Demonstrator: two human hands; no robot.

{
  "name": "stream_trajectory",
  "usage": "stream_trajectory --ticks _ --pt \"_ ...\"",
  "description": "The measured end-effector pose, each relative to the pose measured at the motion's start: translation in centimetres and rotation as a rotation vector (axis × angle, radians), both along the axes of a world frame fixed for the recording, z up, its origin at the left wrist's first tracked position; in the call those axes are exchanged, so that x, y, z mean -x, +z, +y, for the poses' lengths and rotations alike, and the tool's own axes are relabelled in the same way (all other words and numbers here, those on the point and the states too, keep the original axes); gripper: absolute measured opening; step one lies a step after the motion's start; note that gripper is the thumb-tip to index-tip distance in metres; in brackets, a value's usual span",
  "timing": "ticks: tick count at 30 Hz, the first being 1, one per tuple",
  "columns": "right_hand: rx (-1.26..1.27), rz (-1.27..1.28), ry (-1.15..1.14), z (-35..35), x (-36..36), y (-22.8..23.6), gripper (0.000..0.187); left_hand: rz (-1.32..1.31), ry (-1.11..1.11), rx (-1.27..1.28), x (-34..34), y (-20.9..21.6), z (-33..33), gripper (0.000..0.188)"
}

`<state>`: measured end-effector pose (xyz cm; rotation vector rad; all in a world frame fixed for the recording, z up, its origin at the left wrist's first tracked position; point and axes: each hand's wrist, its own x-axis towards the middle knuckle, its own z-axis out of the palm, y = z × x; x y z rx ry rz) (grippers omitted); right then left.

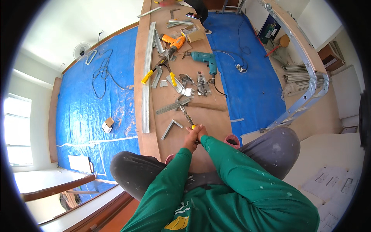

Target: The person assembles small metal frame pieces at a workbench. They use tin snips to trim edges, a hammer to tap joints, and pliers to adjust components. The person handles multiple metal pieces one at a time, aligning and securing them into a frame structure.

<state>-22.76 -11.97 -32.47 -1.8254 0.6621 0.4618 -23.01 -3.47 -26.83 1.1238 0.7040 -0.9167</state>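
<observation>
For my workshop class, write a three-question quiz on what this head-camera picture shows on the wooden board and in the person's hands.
1. True or false: both hands are closed together on the yellow-handled metal snips.
2. Which power tool lies farther toward the person's right on the long brown wooden board? A) the teal electric drill B) the orange cordless drill
3. Fill in: the floor on both sides of the board is covered by a ____ plastic tarpaulin.

Key: 1 true; 2 A; 3 blue.
</observation>
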Motion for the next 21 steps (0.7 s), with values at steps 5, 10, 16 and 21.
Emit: stream_trajectory --ticks 5,10,16,21 --pt "0.177 -0.079 0.016 -0.8 -1.6 -1.0 0.064 -0.142 -0.107 -0.086 -1.5 1.7 -1.4 0.075" --pt "0.315 -0.225 0.027 0.2 -6.8 5.8 0.062 -0.700 -0.562 -0.980 -8.6 9.5 3.5 0.052" --pt "0.426 -0.533 -0.106 -2.0 -10.1 16.4 0.050 -1.687 -0.471 -1.575 -16.3 28.9 6.8 0.076" --pt "0.331 -0.660 0.088 0.7 -10.7 21.8 0.045 -1.358 -0.935 -1.137 -20.6 33.6 13.1 0.036"
